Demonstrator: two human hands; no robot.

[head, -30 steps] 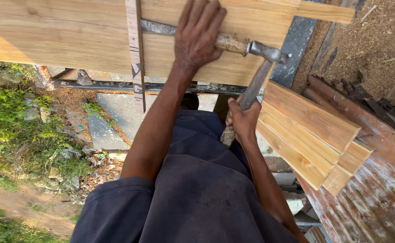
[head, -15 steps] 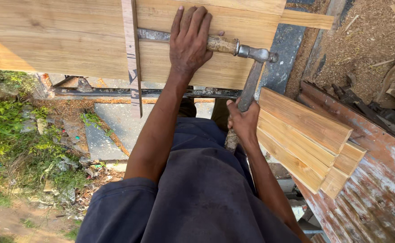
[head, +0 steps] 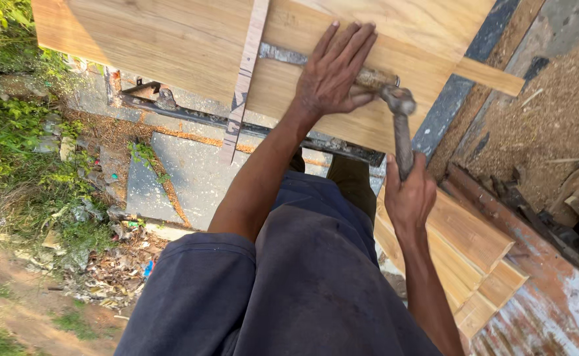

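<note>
Closer now than half a second ago, the left hand lies flat, fingers spread, on the wide pale wooden board, pinning it at the bench's near edge; the right hand is clenched round the wooden-handled steel claw hammer, head resting on the board; no containers show.

Pale honey-tan wooden board with fine straight grain; grey-brown metal hammer; faded navy clothing; rust-red sheet flecked white; bright green weeds.
</note>
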